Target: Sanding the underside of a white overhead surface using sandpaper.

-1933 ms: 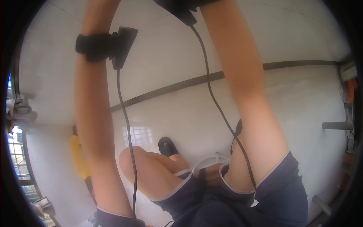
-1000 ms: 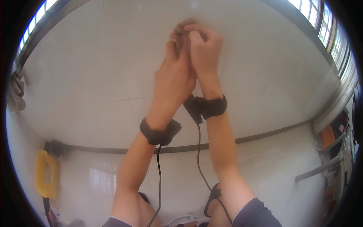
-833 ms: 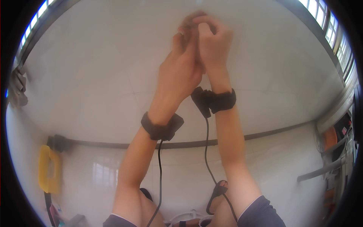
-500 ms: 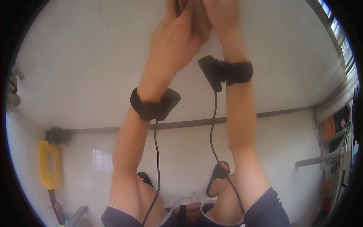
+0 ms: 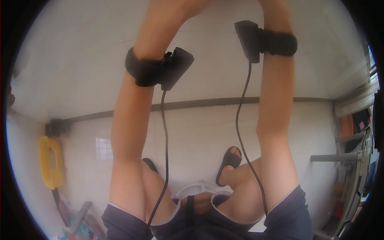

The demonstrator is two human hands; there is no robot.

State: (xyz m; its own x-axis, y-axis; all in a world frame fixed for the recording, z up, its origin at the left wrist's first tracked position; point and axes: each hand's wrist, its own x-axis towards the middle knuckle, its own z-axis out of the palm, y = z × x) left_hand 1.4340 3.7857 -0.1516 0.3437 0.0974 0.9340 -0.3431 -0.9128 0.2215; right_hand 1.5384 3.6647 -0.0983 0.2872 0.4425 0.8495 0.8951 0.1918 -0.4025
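Showing only its base at twelve o'clock, the left hand point(image 5: 176, 7) has a grip I cannot tell, the right hand unseen; black wedge-shaped wrist devices point(image 5: 179, 69) sit at eleven and one; progress cannot be judged.

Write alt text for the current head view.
Two bare forearms reach past the top edge, so the hands are almost wholly cut off. Each wrist wears a black strap with a cabled device; below are bare legs and dark sandals on a pale floor.
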